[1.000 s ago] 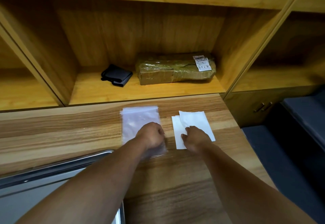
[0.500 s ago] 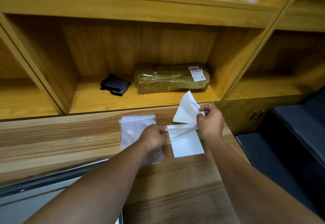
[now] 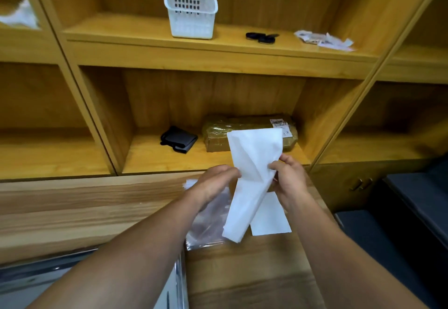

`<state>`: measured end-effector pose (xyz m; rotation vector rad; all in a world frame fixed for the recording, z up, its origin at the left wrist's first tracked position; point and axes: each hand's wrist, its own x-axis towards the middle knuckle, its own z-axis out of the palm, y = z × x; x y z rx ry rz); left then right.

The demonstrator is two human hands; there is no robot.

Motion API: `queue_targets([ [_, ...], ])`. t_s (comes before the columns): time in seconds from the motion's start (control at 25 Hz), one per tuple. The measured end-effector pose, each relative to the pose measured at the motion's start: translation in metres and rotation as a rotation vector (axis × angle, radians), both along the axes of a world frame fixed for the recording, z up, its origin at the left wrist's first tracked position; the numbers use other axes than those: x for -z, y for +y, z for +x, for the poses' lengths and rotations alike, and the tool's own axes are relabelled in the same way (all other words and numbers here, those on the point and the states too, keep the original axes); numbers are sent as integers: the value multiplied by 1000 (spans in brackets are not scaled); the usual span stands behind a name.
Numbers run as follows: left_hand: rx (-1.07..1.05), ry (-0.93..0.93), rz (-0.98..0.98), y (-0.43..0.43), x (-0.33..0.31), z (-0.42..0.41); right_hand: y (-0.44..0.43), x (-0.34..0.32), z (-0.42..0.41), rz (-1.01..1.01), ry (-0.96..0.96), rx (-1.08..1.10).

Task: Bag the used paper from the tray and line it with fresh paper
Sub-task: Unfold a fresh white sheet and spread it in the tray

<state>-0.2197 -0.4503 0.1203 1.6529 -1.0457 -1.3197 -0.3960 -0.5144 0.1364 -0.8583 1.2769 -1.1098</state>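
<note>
A white sheet of paper [image 3: 252, 175] is lifted above the wooden counter, creased and hanging lengthwise. My right hand [image 3: 288, 182] pinches its right edge. My left hand [image 3: 215, 182] touches its left edge with its fingers; whether they grip it I cannot tell. A second white sheet [image 3: 270, 216] lies flat on the counter under it. A clear plastic bag [image 3: 208, 221] lies on the counter beneath my left wrist. The metal tray [image 3: 72, 260] shows only its rim at the lower left, behind my left forearm.
A brown wrapped parcel [image 3: 218, 134] and a black pouch [image 3: 179, 140] sit in the shelf just behind the counter. Above stand a white basket [image 3: 191, 13], a black object [image 3: 261, 37] and crumpled paper [image 3: 322, 40]. Dark seating [image 3: 412, 206] is at the right.
My right hand has raised the top sheet higher off the counter. My left hand left the bag and came up to the sheet. The view tilted upward.
</note>
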Motion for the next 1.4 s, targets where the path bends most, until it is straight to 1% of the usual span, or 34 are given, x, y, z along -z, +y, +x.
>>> queue_targets([
  [0.08, 28, 42, 13, 9, -7, -1, 13, 2, 15, 16, -42, -61],
  [0.2, 3, -53, 4, 24, -8, 4, 31, 10, 40, 69, -114, -118],
  [0.4, -101, -100, 19, 58, 3, 34, 64, 21, 78, 142, -241, -188],
  [0.68, -221, -156, -38, 110, -9, 76, 118, 19, 128, 204, -304, -330],
  [0.8, -269, -173, -39, 135, -22, 98, 139, 9, 145, 198, -303, -345],
  [0.88, -297, -162, -35, 151, -30, 111, 151, 2, 153, 189, -265, -337],
  [1.04, -369, -120, -45, 187, -40, 138, 177, -7, 173, 176, -117, -278],
  [1.2, -390, -75, -67, 221, -46, 158, 207, -14, 196, 192, -94, -256],
  [1.32, -340, 71, -54, 248, -48, 170, 228, -13, 211, 210, -111, -269],
  [1.4, -322, 127, -48, 265, -44, 179, 242, -7, 221, 243, -124, -281],
])
